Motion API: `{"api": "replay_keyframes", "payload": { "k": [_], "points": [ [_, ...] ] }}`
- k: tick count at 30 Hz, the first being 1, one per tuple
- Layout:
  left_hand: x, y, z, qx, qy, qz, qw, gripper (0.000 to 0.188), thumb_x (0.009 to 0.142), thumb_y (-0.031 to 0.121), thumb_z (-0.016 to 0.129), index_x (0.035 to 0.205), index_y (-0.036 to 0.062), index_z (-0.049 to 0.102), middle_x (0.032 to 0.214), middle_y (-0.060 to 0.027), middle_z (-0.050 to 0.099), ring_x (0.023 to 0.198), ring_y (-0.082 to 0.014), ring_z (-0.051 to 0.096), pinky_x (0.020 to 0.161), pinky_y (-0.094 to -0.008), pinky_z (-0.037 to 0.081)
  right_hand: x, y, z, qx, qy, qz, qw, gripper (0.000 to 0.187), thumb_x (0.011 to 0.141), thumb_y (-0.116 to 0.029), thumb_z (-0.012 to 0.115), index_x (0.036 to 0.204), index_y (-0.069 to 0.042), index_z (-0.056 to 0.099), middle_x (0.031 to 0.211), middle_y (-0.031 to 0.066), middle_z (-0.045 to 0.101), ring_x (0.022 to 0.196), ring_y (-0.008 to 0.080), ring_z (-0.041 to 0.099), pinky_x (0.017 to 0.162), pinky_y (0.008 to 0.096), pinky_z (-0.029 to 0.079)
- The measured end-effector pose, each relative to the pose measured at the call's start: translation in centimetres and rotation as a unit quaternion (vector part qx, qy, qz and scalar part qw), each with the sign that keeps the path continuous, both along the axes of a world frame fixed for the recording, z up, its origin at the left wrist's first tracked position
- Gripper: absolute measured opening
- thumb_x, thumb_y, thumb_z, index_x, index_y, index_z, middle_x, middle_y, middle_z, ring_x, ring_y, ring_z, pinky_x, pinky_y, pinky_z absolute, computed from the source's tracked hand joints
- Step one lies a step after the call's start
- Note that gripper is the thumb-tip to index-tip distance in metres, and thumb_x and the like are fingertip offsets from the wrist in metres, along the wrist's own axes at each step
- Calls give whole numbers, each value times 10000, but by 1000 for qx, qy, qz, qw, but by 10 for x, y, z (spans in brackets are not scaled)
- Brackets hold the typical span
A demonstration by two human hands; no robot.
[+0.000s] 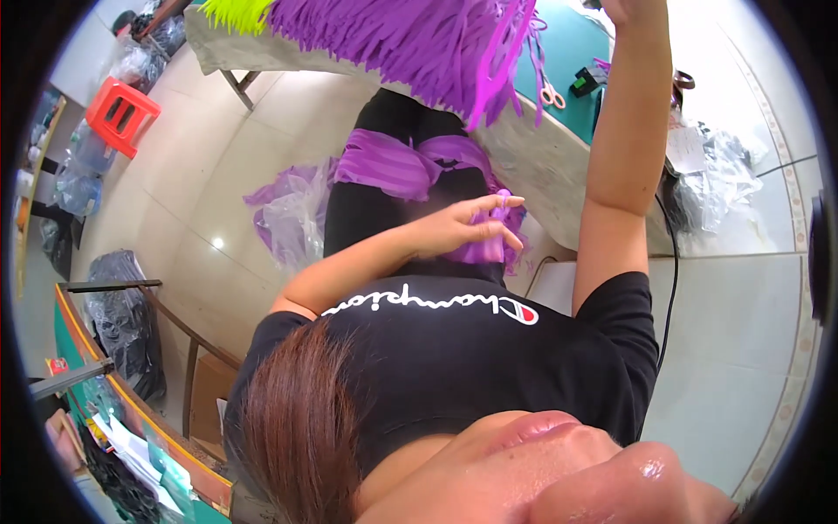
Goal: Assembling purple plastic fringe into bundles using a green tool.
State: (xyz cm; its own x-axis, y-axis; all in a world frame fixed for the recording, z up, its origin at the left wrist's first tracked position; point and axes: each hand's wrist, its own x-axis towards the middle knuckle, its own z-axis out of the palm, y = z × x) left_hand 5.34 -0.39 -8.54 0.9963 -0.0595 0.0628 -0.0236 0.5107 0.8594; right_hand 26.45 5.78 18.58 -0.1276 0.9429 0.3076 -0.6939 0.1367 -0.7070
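Sorting purple strips over the lap
Left hand (pixel 467 229) pinches a purple strip (pixel 501 208); right hand (pixel 624 9), grip unseen, reaches the desk (pixel 541 157) edge pile (pixel 419 39).

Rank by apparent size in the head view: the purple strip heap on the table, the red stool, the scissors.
1. purple strip heap, largest.
2. red stool.
3. scissors, smallest.
The heap is cut off by the picture's top edge, so it may be bigger.

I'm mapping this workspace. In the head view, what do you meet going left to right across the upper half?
Red plastic stool → clear purple bag on the floor → left hand pinching purple strips → scissors on the green table → raised right forearm → crumpled clear plastic.
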Motion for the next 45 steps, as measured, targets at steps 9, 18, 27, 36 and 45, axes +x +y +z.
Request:
{"api": "replay_keyframes", "payload": {
  "k": [9,18,27,36,45],
  "points": [
    [-17,31,-7,-41,13,8,999,979,816,-112,596,1516,152,-36,1458,-92,357,1120,-178,569,972,-307,427,110,214,-54,-80,-551,-469,685,283,933,-292,559,1102,-66,579,877,100,652,471,121,429,421,261,340],
    [15,68,-21,-161,85,-17,983,944,856,-35,608,1519,184,-26,1257,-206,567,1128,-249,585,992,-367,424,231,296,-165,-107,-401,-355,838,347,930,-316,551,1189,-91,494,917,142,658,487,153,456,429,274,382],
    [59,71,-52,-157,186,-103,964,499,886,155,646,1321,-12,468,1190,-169,613,1059,-221,613,940,-328,464,279,260,-165,-173,-487,-291,805,435,831,-409,630,1038,-31,572,893,183,677,539,231,533,547,359,487],
    [73,80,-78,-151,253,6,956,385,912,258,623,1176,-21,596,1007,-95,652,936,-175,625,859,-314,486,421,-101,-125,-259,-819,-509,-48,293,844,-343,606,956,-78,659,847,217,674,799,413,654,728,461,529],
    [66,69,-138,-139,326,48,934,231,889,178,660,1061,26,633,972,-45,663,879,-151,637,783,-289,505,370,-180,-183,-262,-875,-408,-5,760,878,-160,508,1497,-345,108,649,198,632,554,386,623,503,501,499]
  ]
}}
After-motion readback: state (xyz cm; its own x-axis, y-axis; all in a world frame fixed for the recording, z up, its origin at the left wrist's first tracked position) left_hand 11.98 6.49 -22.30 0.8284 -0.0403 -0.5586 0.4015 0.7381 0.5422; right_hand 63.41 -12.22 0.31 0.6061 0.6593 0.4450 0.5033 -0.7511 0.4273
